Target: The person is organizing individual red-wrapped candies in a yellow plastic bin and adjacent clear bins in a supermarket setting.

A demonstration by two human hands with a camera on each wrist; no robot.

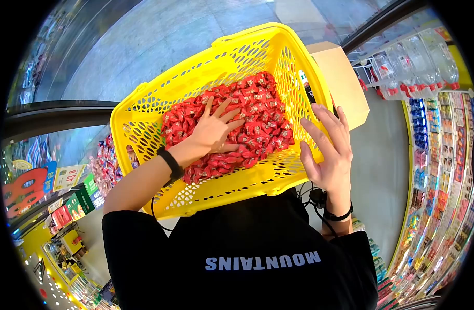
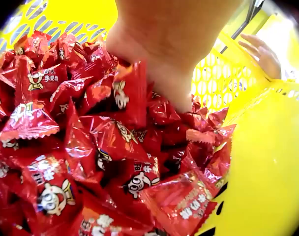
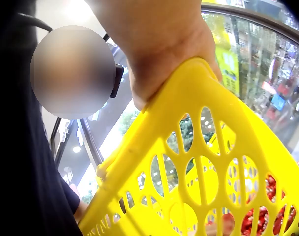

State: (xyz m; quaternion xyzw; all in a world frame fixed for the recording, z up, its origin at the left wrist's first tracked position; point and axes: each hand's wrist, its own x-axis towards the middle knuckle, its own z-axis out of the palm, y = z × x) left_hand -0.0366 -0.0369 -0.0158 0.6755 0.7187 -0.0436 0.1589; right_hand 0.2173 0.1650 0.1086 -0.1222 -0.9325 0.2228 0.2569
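Head-camera view looking down at 1 yellow plastic basket (image 1: pixel 144 103) in the centre of the frame, held against a person in a black shirt in a shop aisle. The basket holds a heap of small red wrapped sweets (image 1: pixel 257 103), too many to count, covering most of its floor.

The left hand (image 1: pixel 213 132) comes in from the lower left of the frame and lies on the middle of the heap. Its grip is wide open, with all 5 fingers spread flat on the wrappers and none pinched. In the left wrist view (image 2: pixel 159 44) the fingertips sink between the sweets (image 2: pixel 90 147).

The right hand (image 1: pixel 330 150), at centre right of the frame, rests against the outside of the basket's side wall. Its grip is open too, fingers straight and pointing up along the wall. In the right wrist view the palm (image 3: pixel 159 54) presses on the basket's rim (image 3: pixel 198 162).

Each wrist wears 1 black band.

1 brown cardboard box (image 1: pixel 343 82) sits just beyond the basket, upper right. Clear bottles (image 1: pixel 418 62) and packed shelves (image 1: pixel 444 155) line the right edge.
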